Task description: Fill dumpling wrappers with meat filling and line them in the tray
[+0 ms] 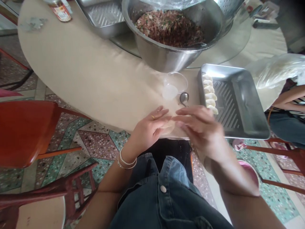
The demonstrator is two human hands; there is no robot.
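Observation:
My left hand (149,128) is at the table's near edge, its fingers curled round a pale, thin piece that looks like a dumpling wrapper (168,128), partly hidden. My right hand (202,127), blurred by motion, has its bent fingertips at the same piece, close against the left fingertips. Just beyond the hands lies a small metal spoon (184,98), its handle partly covered. Beside it are a clear plastic bowl (182,83) and a whitish round piece (169,92). A row of several folded dumplings (209,92) lies along the left side of a metal tray (252,105).
A large steel bowl (164,57) of minced filling (166,28) stands beyond, on a glass turntable (238,44). Another metal tray (102,16) and a jar (60,11) are farther left. At right sits another person (292,98). Chairs (28,130) stand around the table.

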